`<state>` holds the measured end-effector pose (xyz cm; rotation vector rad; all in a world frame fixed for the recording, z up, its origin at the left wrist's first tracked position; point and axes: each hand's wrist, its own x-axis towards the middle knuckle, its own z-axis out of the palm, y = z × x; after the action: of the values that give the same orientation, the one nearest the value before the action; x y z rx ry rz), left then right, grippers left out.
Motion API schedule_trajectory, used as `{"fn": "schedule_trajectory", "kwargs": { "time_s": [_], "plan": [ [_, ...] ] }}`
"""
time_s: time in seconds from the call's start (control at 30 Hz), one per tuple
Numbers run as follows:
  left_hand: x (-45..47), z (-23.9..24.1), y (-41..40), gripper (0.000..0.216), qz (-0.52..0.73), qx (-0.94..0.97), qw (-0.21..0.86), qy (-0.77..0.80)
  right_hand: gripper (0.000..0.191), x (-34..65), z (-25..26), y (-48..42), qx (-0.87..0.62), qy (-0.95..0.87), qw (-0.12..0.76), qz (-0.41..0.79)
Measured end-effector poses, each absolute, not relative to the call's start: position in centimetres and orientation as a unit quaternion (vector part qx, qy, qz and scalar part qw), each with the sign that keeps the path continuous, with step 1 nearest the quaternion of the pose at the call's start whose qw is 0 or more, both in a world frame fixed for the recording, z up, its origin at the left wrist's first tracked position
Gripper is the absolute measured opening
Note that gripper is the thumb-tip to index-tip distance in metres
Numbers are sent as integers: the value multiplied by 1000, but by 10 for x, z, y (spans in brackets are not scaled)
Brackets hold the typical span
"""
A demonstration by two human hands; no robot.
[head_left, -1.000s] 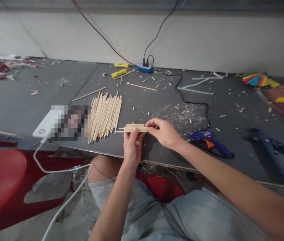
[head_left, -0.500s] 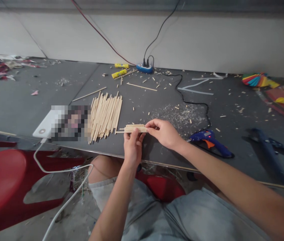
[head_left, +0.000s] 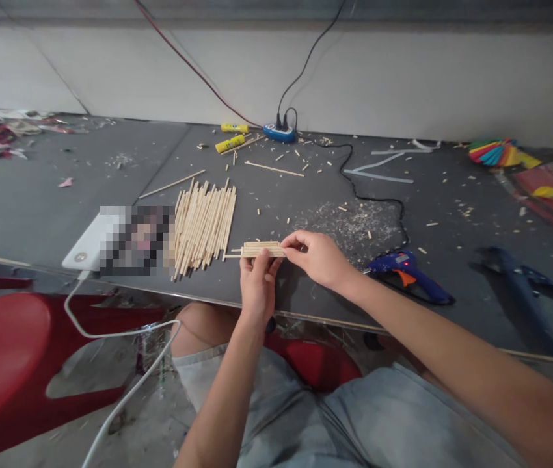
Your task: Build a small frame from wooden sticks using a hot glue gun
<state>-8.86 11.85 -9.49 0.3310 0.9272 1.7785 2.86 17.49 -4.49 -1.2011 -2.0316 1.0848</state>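
Holding small glued stick panel [head_left: 260,249] level just above near table edge [head_left: 306,316]: left hand [head_left: 256,286] grips it from below, fingertips hidden behind panel; right hand [head_left: 319,258] pinches its right end. Stick count in panel too small to tell. Loose stick pile [head_left: 204,225] lies just left. Blue glue gun [head_left: 409,273] rests right, nozzle hidden by right wrist.

No text can be read anywhere. The yellow glue sticks [head_left: 230,143] at upper centre carry print too small to make out. The pixelated patch at centre left shows nothing legible.
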Motion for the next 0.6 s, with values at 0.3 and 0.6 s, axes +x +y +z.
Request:
{"fn": "schedule_trajectory", "kwargs": {
  "time_s": [0.3,0.6],
  "plan": [
    [-88,-95,120,23,745,144,519,393,12,27,-46,172,-455,-742,276,408],
    [-89,-96,118,23,745,149,526,383,17,41,-34,181,-509,-703,284,408]
  ]
}}
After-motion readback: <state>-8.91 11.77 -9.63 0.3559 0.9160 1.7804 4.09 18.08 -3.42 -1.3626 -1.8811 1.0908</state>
